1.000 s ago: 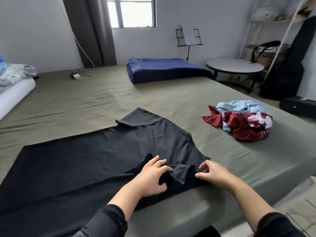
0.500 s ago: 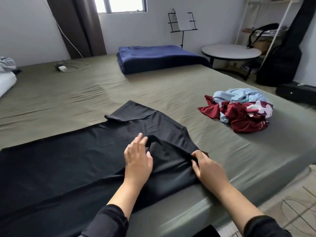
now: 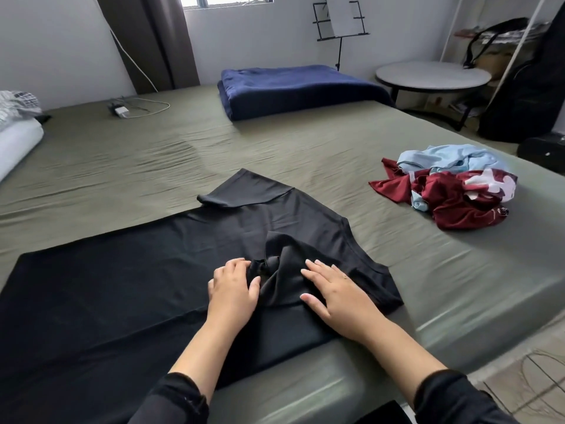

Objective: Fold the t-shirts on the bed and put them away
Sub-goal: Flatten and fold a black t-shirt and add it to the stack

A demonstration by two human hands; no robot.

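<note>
At the bed's far left edge we see a white pillow (image 3: 16, 145) with a checked cloth (image 3: 18, 105) on top of it. Toward the far left corner a white charger (image 3: 120, 111) lies on the olive sheet of the bed (image 3: 122, 166), its cable running up the wall beside the brown curtain (image 3: 153, 41).

The black t-shirt (image 3: 107, 286) lies spread flat along the near edge of the bed, hem to the left and collar end to the right. Its far sleeve (image 3: 244, 188) points toward the middle of the bed. The near sleeve is turned in over the chest and sits bunched between our hands.

Our left hand (image 3: 234, 290) rests on the shirt with its fingers curled into the left side of the bunched fabric, gripping it. Our right hand (image 3: 333, 290) lies just to the right, fingers straight and spread, pressing flat on the folded-in fabric near the shoulder. Both forearms show black sleeves at the near edge.

A folded navy blanket (image 3: 299, 90) sits at the far edge of the bed. Near the right edge, well apart from the black t-shirt, a loose pile holds a light blue t-shirt (image 3: 443, 157) on a maroon t-shirt (image 3: 452, 200).

Beyond the bed's right edge stand a music stand (image 3: 339, 19), a round surface (image 3: 432, 76) and a black guitar bag (image 3: 526, 87).
</note>
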